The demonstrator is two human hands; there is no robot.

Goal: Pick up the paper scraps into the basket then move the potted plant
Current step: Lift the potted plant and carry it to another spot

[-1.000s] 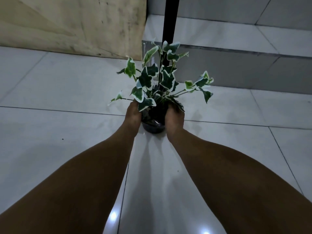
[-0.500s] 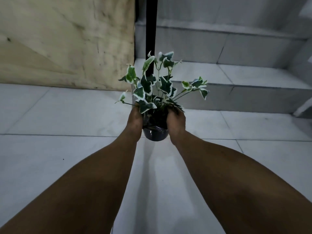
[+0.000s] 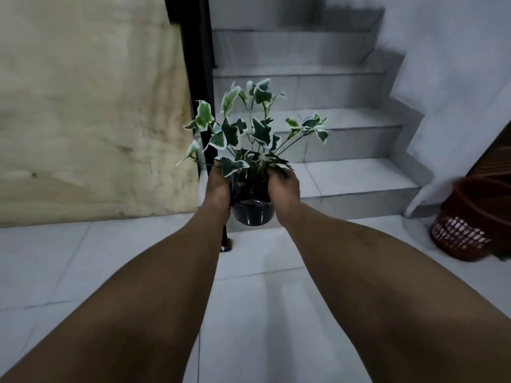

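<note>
The potted plant (image 3: 253, 214), a small dark pot with green, white-edged ivy leaves, hangs in the air in front of me above the tiled floor. My left hand (image 3: 218, 189) grips the pot's left side and my right hand (image 3: 283, 187) grips its right side, fingers curled round the rim under the leaves. The reddish-brown mesh basket (image 3: 467, 225) stands on the floor at the right edge, with pale paper showing through its lattice.
A tiled staircase (image 3: 351, 178) rises straight ahead. A black post (image 3: 206, 78) stands at its left, beside a large beige board (image 3: 91, 111) leaning upright. A white wall (image 3: 456, 78) flanks the stairs on the right. Pale floor tiles (image 3: 262, 299) lie below.
My view has lifted and drawn closer to the stairs, with the plant carried forward in both hands. More steps and the basket at the right have come into view.
</note>
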